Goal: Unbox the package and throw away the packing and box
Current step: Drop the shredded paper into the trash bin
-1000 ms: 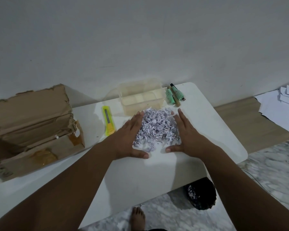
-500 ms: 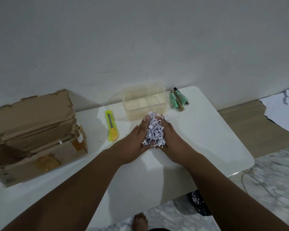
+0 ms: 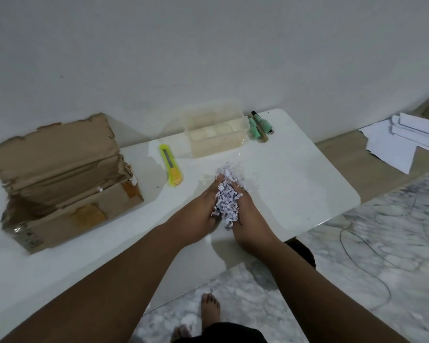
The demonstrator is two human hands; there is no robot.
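Observation:
A heap of white shredded paper packing is squeezed between my left hand and my right hand at the middle of the white table. Both palms press in on the shreds from the sides, and a few loose strips lie on the table beside them. The torn brown cardboard box stands open at the left of the table, apart from my hands. A clear plastic container sits at the back of the table.
A yellow utility knife lies between the box and the container. Green pens rest at the back right corner. A black bin stands under the table's right edge. White paper sheets and a thin cable lie on the floor.
My hands have swept together from either side of the spread shreds, gathering them into a tight heap held between both palms.

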